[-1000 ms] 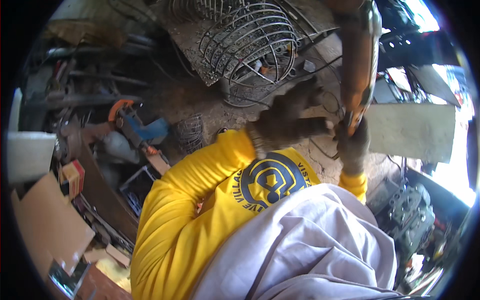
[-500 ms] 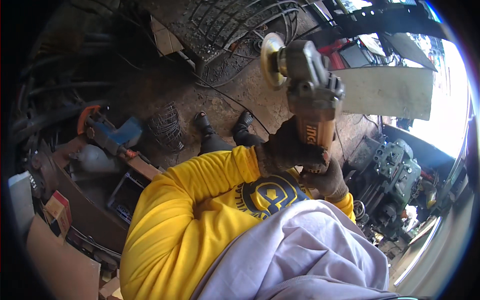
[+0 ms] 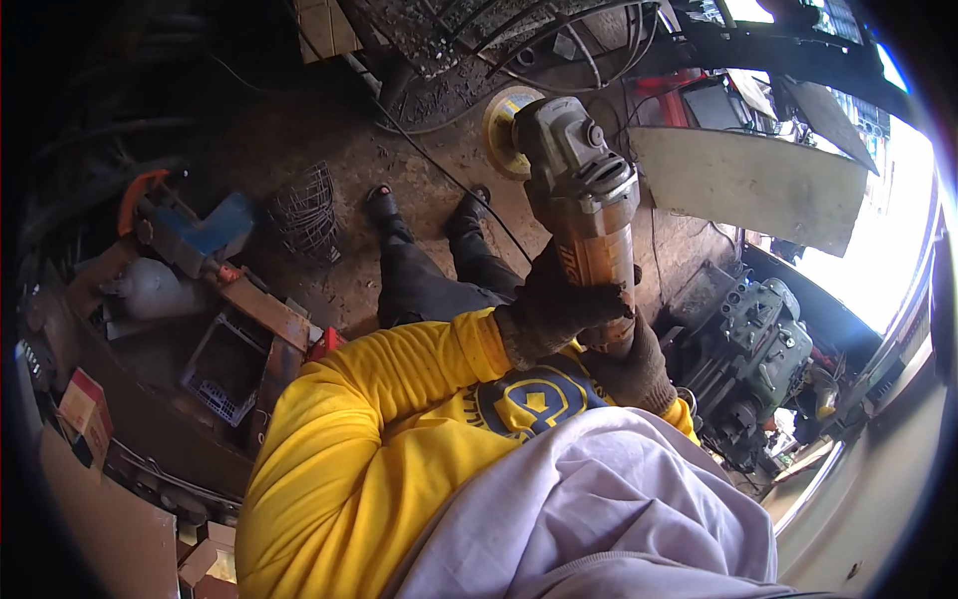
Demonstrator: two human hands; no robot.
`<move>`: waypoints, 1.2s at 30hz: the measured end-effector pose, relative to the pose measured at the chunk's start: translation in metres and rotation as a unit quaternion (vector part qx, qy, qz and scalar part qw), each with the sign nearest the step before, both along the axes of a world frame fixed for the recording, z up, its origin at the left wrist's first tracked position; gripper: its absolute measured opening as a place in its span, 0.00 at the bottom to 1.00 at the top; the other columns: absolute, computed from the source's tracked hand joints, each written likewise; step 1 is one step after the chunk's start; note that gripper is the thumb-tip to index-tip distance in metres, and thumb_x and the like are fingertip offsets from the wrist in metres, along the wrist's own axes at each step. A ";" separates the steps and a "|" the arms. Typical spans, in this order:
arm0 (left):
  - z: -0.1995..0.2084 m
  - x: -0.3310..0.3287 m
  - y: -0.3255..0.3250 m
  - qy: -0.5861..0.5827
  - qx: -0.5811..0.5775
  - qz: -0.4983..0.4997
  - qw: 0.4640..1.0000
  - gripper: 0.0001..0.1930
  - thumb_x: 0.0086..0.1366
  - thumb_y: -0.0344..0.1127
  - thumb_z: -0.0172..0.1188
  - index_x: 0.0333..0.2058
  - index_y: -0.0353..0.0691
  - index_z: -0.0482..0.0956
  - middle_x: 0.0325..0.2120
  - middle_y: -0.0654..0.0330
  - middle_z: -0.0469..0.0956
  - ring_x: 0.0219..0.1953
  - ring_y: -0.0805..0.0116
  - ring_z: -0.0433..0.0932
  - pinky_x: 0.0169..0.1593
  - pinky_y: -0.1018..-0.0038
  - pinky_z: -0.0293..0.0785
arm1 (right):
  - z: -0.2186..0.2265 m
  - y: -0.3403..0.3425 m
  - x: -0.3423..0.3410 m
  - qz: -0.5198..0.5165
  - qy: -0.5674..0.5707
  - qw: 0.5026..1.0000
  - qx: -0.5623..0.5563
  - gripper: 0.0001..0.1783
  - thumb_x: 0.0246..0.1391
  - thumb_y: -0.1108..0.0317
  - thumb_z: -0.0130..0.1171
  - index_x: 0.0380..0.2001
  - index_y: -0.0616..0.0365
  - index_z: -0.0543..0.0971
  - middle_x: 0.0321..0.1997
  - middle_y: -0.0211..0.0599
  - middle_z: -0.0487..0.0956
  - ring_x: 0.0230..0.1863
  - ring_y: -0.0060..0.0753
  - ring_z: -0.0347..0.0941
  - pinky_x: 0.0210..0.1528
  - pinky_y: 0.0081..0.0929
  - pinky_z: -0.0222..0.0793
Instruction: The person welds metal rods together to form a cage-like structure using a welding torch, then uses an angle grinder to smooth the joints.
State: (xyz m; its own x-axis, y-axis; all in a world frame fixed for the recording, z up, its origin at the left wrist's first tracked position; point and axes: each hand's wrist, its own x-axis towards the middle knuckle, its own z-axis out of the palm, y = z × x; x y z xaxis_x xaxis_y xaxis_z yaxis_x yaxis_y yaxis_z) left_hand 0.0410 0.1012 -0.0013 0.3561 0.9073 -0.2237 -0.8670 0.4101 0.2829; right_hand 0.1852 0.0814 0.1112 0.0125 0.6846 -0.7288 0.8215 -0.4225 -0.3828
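The person's left hand (image 3: pixel 557 307), in a dark, grimy knitted glove, is clamping its fingers around the orange-brown body of a large angle grinder (image 3: pixel 589 200) with a dull grey metal head. The right hand (image 3: pixel 637 369), in a similar brownish glove, is gripping the grinder's rear end, its fingers closing around the casing though partly hidden. The grinder is being held up in front of the chest, over the floor, its head pointing away from the body and its round yellowish disc (image 3: pixel 505 132) facing left. Beneath it, a thin black cable (image 3: pixel 439 162) is crossing the stained brown concrete floor (image 3: pixel 349 299) and disappearing behind the left hand. A dark, rounded wire basket (image 3: pixel 307 215) is resting on the floor, left of the person's dark-sandalled feet (image 3: pixel 381 203). Farther off, curved grey metal rods (image 3: pixel 594 55) are reaching past the right edge of a dirt-covered metal table (image 3: pixel 424 48). A bulky green-grey metal machine (image 3: pixel 763 339) is standing to the right.
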 end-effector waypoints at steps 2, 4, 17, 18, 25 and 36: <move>-0.002 0.001 -0.001 -0.050 -0.004 0.010 0.999 0.34 0.52 0.36 0.73 0.56 0.37 0.67 0.45 0.57 0.76 0.49 0.61 0.79 0.56 0.63 0.75 | -0.001 -0.005 -0.006 -0.007 -0.029 0.999 0.019 0.38 0.44 0.67 0.75 0.58 0.58 0.69 0.52 0.46 0.80 0.53 0.38 0.78 0.55 0.35 0.73; -0.001 0.001 -0.002 -0.052 -0.014 0.014 0.998 0.35 0.52 0.35 0.73 0.56 0.37 0.66 0.45 0.57 0.76 0.50 0.61 0.78 0.56 0.63 0.75 | -0.001 -0.005 -0.011 -0.007 -0.040 0.999 0.033 0.37 0.43 0.67 0.75 0.57 0.57 0.70 0.50 0.44 0.81 0.52 0.37 0.79 0.54 0.35 0.74; -0.010 -0.008 0.005 -0.077 0.004 -0.011 0.997 0.35 0.50 0.36 0.72 0.56 0.38 0.66 0.46 0.56 0.75 0.51 0.61 0.77 0.56 0.63 0.75 | -0.002 -0.005 -0.021 -0.016 -0.033 0.998 0.045 0.38 0.46 0.70 0.73 0.60 0.59 0.68 0.53 0.46 0.79 0.55 0.37 0.77 0.57 0.35 0.72; -0.009 -0.009 0.005 -0.062 0.004 -0.010 0.998 0.35 0.50 0.36 0.72 0.56 0.38 0.66 0.46 0.56 0.75 0.51 0.61 0.77 0.56 0.63 0.75 | -0.001 -0.003 -0.023 -0.021 -0.033 0.998 0.040 0.36 0.46 0.71 0.73 0.58 0.60 0.68 0.54 0.44 0.79 0.54 0.33 0.76 0.57 0.34 0.72; -0.012 -0.012 0.006 -0.039 -0.002 -0.014 0.999 0.36 0.49 0.37 0.72 0.56 0.38 0.65 0.47 0.56 0.74 0.51 0.62 0.77 0.55 0.64 0.76 | 0.002 0.000 -0.034 -0.040 -0.048 0.997 0.039 0.36 0.46 0.71 0.72 0.59 0.61 0.68 0.53 0.43 0.79 0.54 0.33 0.76 0.56 0.34 0.72; -0.007 -0.019 0.007 -0.018 -0.002 -0.018 1.000 0.34 0.49 0.37 0.72 0.55 0.39 0.67 0.45 0.58 0.75 0.48 0.66 0.77 0.53 0.66 0.77 | 0.004 0.001 -0.037 -0.041 -0.021 0.998 0.035 0.36 0.46 0.74 0.71 0.59 0.61 0.67 0.53 0.43 0.78 0.54 0.33 0.76 0.57 0.33 0.72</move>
State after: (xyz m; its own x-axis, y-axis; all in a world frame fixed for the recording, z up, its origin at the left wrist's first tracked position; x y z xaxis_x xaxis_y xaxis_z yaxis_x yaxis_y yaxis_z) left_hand 0.0220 0.1081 -0.0079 0.3964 0.8930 -0.2130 -0.8615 0.4420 0.2497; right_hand 0.1485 0.0821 0.1151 0.0989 0.7299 -0.6764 0.8013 -0.4614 -0.3808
